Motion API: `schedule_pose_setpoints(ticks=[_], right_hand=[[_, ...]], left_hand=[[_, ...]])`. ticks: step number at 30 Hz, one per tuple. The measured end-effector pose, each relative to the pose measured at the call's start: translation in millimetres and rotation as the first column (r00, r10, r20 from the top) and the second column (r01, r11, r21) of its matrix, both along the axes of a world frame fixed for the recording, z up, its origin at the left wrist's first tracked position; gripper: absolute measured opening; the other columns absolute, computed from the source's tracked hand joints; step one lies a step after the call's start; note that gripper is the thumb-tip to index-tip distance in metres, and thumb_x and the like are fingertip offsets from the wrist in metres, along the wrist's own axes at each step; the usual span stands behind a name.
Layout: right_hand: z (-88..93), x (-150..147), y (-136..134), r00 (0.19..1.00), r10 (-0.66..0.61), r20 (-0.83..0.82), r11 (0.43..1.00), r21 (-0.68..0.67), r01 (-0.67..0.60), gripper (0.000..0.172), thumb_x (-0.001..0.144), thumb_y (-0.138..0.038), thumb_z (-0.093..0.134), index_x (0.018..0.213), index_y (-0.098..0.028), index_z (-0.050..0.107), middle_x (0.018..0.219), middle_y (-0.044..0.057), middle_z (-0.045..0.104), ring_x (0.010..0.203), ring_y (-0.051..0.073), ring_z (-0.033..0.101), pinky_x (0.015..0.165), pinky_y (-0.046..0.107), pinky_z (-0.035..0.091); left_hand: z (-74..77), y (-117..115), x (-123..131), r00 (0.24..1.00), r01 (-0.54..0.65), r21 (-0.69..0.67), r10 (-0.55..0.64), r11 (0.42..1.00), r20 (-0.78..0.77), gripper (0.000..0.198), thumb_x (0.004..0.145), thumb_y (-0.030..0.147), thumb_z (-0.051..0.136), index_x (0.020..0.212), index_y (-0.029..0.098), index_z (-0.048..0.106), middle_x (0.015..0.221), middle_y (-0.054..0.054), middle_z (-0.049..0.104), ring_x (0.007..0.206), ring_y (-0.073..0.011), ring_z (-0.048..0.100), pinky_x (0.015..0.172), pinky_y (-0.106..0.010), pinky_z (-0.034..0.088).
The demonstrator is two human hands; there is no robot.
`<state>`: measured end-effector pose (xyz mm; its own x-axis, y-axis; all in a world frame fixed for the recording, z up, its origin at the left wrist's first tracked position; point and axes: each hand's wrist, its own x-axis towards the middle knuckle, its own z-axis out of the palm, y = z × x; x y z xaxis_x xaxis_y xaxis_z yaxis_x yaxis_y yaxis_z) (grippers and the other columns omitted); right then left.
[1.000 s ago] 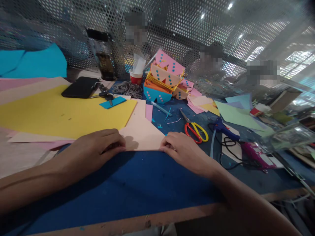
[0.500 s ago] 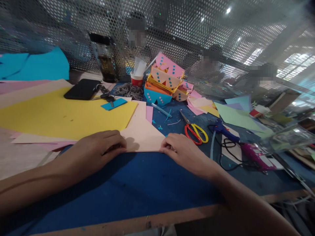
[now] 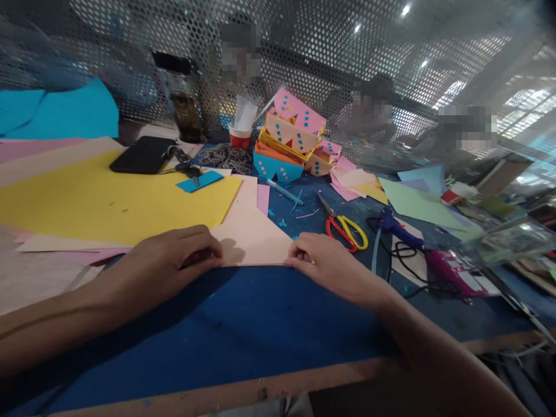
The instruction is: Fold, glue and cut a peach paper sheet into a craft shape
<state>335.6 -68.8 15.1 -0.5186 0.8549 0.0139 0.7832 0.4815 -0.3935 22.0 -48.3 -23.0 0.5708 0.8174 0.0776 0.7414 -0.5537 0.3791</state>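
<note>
Fingers of left hand half hidden atop peach paper

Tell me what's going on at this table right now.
A person is at a blue table with both hands on a peach paper sheet. The left hand grips its near left corner and the right hand its near right corner, holding the edge down. Scissors, a blue glue gun and stacked paper boxes lie beyond, untouched.

Craft workshop: scissors, coloured paper
</note>
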Motion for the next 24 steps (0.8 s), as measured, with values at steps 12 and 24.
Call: schedule_pose_setpoints(ticks=[12, 24], right_hand=[[8.2, 9.4, 1.5, 0.999, -0.027, 0.028, 0.997, -0.072, 0.028, 0.019, 0.098, -0.035, 0.06, 0.092, -0.02, 0.069, 0.091, 0.0, 0.067, 0.084, 0.014, 0.059, 0.072, 0.026, 0.038], [10.6, 16.7, 4.2, 0.995, -0.063, 0.079, 0.993, -0.091, 0.07, 0.018, 0.095, -0.036, 0.062, 0.089, -0.022, 0.07, 0.091, -0.001, 0.068, 0.083, 0.014, 0.06, 0.068, 0.026, 0.036]], left_hand=[[7.1, -0.4, 4.5, 1.0, -0.007, -0.03, 0.007, 1.0, 0.001, 0.025, 0.099, 0.042, 0.046, 0.098, 0.023, 0.062, 0.093, 0.0, 0.066, 0.081, -0.0155, 0.061, 0.07, -0.026, 0.044], [3.5, 2.9, 1.9, 0.999, -0.035, -0.067, 0.036, 0.997, 0.014, 0.032, 0.095, 0.055, 0.048, 0.1, 0.027, 0.064, 0.096, 0.001, 0.068, 0.084, -0.019, 0.063, 0.072, -0.03, 0.047]])
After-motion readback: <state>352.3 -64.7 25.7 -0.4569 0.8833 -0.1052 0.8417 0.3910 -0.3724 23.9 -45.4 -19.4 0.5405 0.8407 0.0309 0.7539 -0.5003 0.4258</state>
